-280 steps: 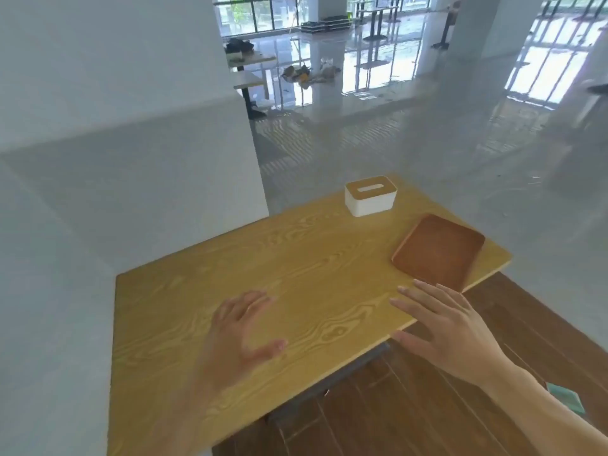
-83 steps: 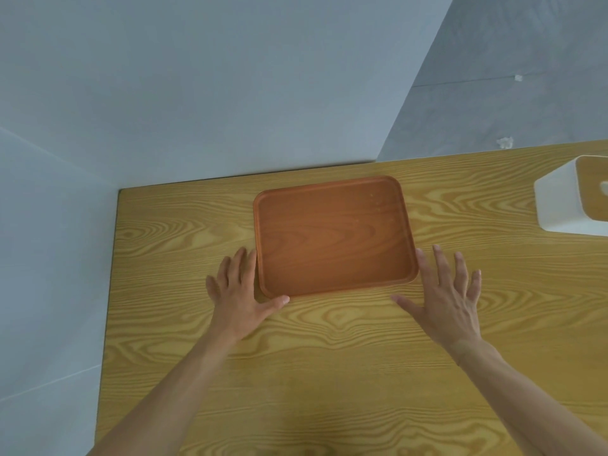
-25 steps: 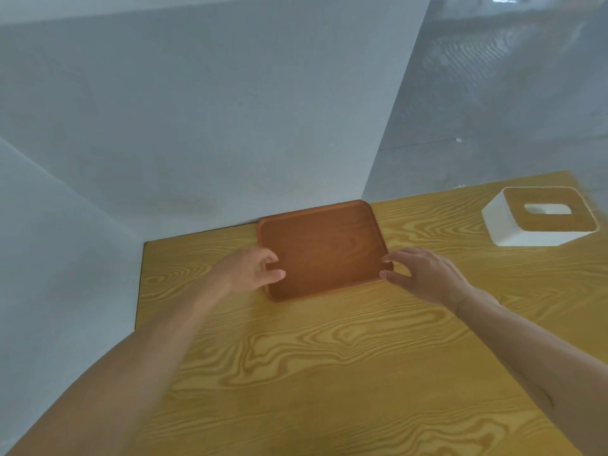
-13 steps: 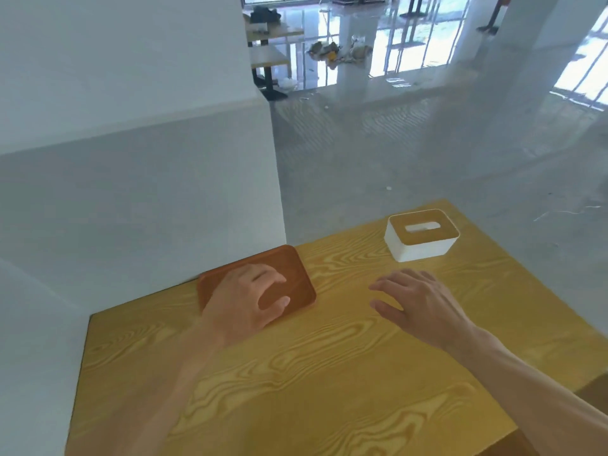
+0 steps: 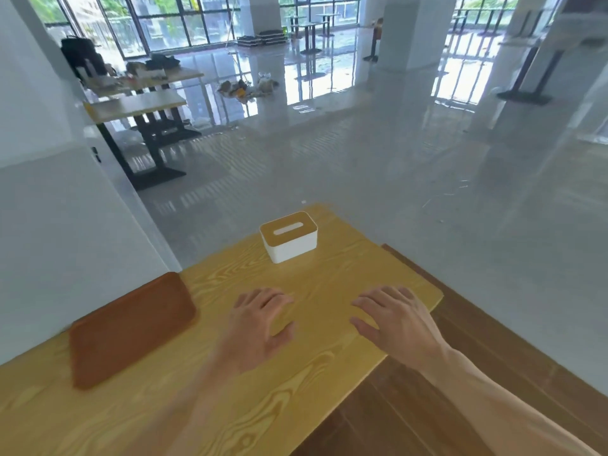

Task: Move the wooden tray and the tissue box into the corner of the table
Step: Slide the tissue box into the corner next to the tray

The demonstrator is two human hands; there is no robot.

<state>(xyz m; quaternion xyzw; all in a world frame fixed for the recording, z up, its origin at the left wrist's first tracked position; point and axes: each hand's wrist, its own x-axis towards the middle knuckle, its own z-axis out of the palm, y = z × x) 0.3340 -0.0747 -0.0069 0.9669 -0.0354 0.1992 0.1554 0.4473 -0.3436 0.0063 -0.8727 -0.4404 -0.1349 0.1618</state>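
Reaching with both hands spread and empty, left hand (image 5: 260, 319) and right hand (image 5: 396, 319), we grip the tissue box (image 5: 289, 236) by its sides at the desk (image 5: 329, 373) far end; wooden tray (image 5: 131, 327) lies against the wall.

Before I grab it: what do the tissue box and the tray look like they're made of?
Tissue box: smooth white body, probably plastic, under a tan lid with a slot that looks like wood or bamboo; too small to see grain.
Tray: reddish-brown wood by its look, matte, with a raised rim; motion blur hides the grain.

Bare table (image 5: 345, 274) lies between both hands (image 5: 260, 324) and the tissue box (image 5: 289, 236).
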